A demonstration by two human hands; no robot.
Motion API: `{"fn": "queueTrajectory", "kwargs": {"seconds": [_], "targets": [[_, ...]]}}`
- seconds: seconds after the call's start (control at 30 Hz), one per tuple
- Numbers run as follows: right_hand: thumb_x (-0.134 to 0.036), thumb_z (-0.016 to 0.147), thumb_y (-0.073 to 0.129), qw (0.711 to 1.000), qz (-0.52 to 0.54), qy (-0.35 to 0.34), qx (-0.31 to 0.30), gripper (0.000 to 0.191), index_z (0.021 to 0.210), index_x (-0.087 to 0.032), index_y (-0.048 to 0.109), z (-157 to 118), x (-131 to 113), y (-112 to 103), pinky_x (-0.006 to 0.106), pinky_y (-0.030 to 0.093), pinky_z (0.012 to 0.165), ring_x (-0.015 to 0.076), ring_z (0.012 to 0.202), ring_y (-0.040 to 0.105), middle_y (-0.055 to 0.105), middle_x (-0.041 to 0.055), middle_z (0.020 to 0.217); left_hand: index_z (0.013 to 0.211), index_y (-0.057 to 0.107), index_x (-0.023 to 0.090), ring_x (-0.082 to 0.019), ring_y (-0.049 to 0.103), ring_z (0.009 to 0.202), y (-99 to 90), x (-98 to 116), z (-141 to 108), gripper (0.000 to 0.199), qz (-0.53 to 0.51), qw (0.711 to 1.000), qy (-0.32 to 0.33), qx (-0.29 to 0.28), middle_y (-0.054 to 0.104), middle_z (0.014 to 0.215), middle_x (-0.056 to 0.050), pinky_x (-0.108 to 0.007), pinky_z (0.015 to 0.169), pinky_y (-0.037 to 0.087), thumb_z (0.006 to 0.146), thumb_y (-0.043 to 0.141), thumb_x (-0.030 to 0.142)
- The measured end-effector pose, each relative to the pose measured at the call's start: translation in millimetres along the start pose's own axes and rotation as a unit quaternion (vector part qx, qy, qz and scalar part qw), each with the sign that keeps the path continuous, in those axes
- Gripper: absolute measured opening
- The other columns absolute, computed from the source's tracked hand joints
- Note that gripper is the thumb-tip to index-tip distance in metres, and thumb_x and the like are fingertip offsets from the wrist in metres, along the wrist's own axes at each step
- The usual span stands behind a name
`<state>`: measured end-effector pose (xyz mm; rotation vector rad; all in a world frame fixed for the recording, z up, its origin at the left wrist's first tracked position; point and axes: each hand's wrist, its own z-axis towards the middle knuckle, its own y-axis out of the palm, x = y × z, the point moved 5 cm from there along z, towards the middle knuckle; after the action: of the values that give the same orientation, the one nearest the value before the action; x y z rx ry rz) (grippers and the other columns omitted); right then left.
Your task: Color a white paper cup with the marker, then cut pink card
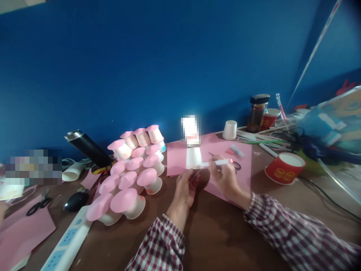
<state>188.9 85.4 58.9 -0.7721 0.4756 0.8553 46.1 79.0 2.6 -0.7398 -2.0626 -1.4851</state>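
Note:
My left hand (pixel 186 188) is closed at the lower edge of a white paper cup (pixel 194 157), its fingers curled and partly hidden. In my right hand (pixel 225 178) is a white marker (pixel 218 163) with a pink end, held like a pen. The marker's other end points left and meets the cup's lower right side; whether it touches I cannot tell. Beneath lies a pink paper sheet (pixel 176 154). Several white cups with pink cone-shaped paper tops (pixel 124 199) stand in rows to the left of my hands.
A power strip (pixel 67 241), a mouse (pixel 75 201), black scissors (pixel 39 205) and a black flask (pixel 88 148) lie or lean at left. To the right are a red paper bucket (pixel 284 168), an upturned white cup (pixel 229 130), a dark jar (pixel 258 113) and a cable (pixel 329 192).

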Motion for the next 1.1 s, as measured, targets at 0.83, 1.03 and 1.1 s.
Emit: {"fn": "queueTrajectory", "kwargs": {"seconds": [0.83,1.03,1.1], "targets": [[-0.030,0.089,0.044,1.000,-0.021,-0.003,0.013,0.021,0.076,-0.019,0.055,2.8,-0.8,-2.4,0.026,0.039,0.053,0.0147,0.052,0.054,0.061,0.0010,0.061,0.073,0.065,0.010,-0.016,0.070,0.077,-0.9,-0.3,0.5,0.006,-0.011,1.000,-0.008,0.019,0.072,0.078,-0.011,-0.020,0.066,0.056,0.078,0.062,0.012],[-0.032,0.089,0.044,1.000,-0.023,0.006,0.017,0.020,0.077,-0.019,0.055,2.5,1.7,-1.8,0.026,0.039,0.053,0.0154,0.053,0.054,0.061,0.0012,0.061,0.073,0.064,0.011,-0.016,0.070,0.076,-1.5,-0.7,0.5,0.005,-0.016,0.999,-0.011,0.027,0.071,0.076,-0.010,-0.021,0.066,0.057,0.077,0.062,0.011],[-0.031,0.089,0.044,1.000,-0.023,0.003,0.014,0.021,0.077,-0.019,0.055,2.4,1.6,-1.5,0.026,0.039,0.054,0.0153,0.053,0.054,0.061,0.0012,0.061,0.072,0.064,0.011,-0.016,0.070,0.076,-1.4,-0.9,0.6,0.005,-0.017,0.999,-0.012,0.026,0.071,0.076,-0.010,-0.021,0.065,0.056,0.077,0.062,0.011]]}}
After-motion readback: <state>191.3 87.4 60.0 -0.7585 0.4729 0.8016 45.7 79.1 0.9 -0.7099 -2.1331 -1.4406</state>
